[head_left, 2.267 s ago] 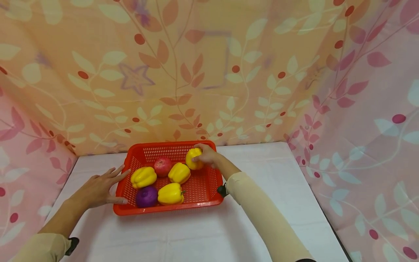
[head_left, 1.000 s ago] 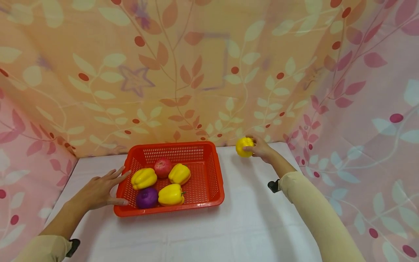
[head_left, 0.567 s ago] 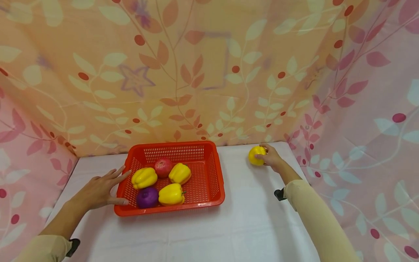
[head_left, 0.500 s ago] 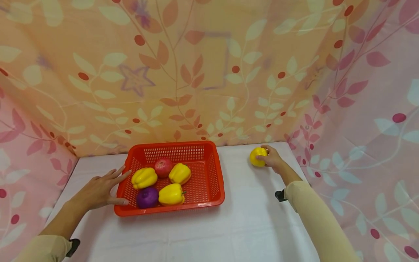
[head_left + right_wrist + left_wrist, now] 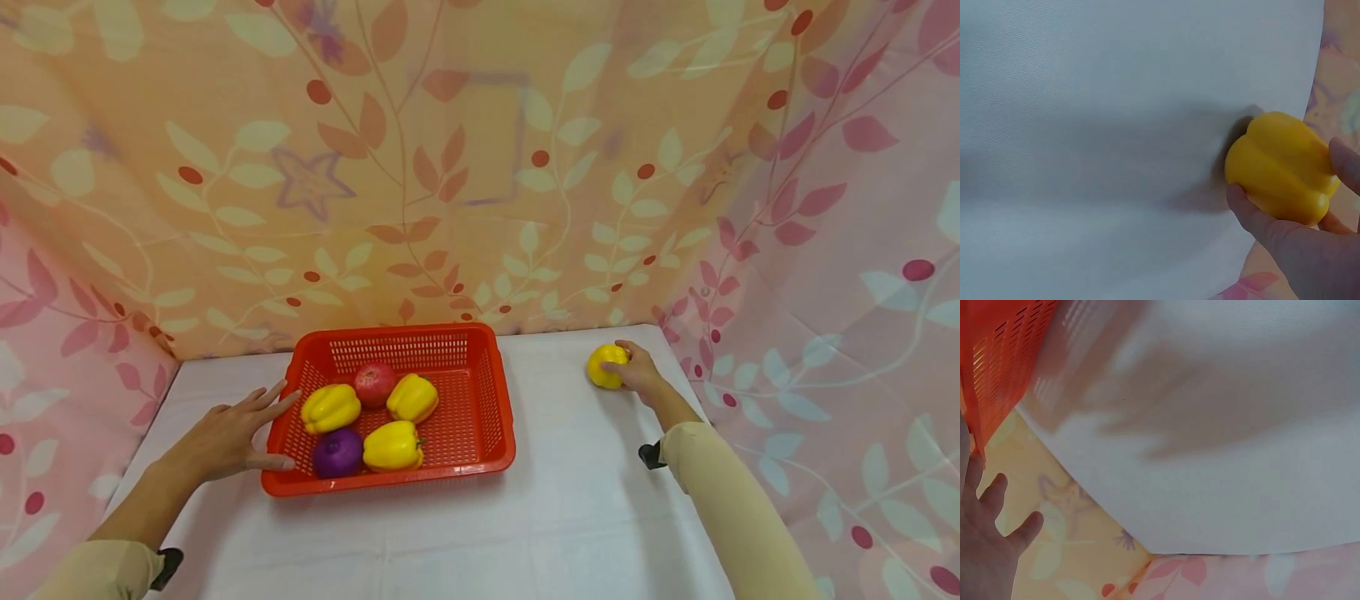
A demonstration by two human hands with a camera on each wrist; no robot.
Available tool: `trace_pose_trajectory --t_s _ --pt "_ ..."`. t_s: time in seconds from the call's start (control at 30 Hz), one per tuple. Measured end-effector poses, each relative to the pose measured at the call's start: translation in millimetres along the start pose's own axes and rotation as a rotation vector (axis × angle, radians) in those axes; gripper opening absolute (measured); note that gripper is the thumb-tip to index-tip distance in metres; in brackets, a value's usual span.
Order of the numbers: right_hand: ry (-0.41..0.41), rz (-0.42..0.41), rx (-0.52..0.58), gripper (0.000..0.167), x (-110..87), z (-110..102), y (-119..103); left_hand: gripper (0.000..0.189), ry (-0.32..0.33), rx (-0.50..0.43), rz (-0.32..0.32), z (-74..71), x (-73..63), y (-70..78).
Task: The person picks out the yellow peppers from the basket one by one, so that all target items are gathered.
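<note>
At the right of the white tabletop, my right hand [image 5: 639,373] holds a yellow bell pepper [image 5: 606,367] between thumb and fingers. In the right wrist view the pepper [image 5: 1279,165] sits at or just above the cloth; contact is hard to tell. My left hand [image 5: 225,433] lies with spread fingers at the left rim of a red plastic basket [image 5: 390,481]. The left wrist view shows its fingers against the basket wall [image 5: 1007,362]. Inside the basket are three yellow bell peppers [image 5: 393,447], a pinkish-red pomegranate-like fruit [image 5: 374,383] and a round purple vegetable [image 5: 337,453].
A white cloth [image 5: 555,500] covers the table. Floral curtains hang behind it [image 5: 480,167] and along both sides, close to the table's edges. The basket's right wall [image 5: 495,400] stands between its contents and the right hand.
My right hand has lifted the yellow bell pepper out of the basket and carried it right, then slightly toward me over the tabletop. The left hand and basket have stayed put.
</note>
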State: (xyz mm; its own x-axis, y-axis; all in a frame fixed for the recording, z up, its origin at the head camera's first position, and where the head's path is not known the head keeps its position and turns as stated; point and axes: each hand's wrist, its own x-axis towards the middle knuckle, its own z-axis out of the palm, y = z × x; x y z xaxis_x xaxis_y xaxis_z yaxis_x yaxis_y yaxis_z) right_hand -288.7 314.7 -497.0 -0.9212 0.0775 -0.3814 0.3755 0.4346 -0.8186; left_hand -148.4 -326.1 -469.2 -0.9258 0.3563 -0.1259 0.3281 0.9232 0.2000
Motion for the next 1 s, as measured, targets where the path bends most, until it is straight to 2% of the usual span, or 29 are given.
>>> trace_pose_trajectory --t_s 0.23,0.33,0.67,0.8,1.0 --pt "-0.003 0.017 0.032 0.076 2.1 -2 8 0.107 0.004 0.003 0.008 -3.1 1.2 0.8" --pt "-0.017 0.026 0.005 0.078 2.4 -3 6 0.108 -0.003 0.007 -0.006 -3.6 0.5 0.3" --pt "-0.055 0.081 -0.104 0.086 -2.9 -4 -5 0.107 -0.003 0.009 0.007 -3.0 -0.3 1.8" --pt "-0.066 0.067 -0.166 0.088 -2.4 -7 -14 0.106 0.001 0.011 0.012 -1.8 -0.5 1.4" --pt "-0.071 -0.012 -0.229 0.090 -8.1 -10 -39 0.106 0.004 0.007 0.015 -2.1 -0.6 2.3"
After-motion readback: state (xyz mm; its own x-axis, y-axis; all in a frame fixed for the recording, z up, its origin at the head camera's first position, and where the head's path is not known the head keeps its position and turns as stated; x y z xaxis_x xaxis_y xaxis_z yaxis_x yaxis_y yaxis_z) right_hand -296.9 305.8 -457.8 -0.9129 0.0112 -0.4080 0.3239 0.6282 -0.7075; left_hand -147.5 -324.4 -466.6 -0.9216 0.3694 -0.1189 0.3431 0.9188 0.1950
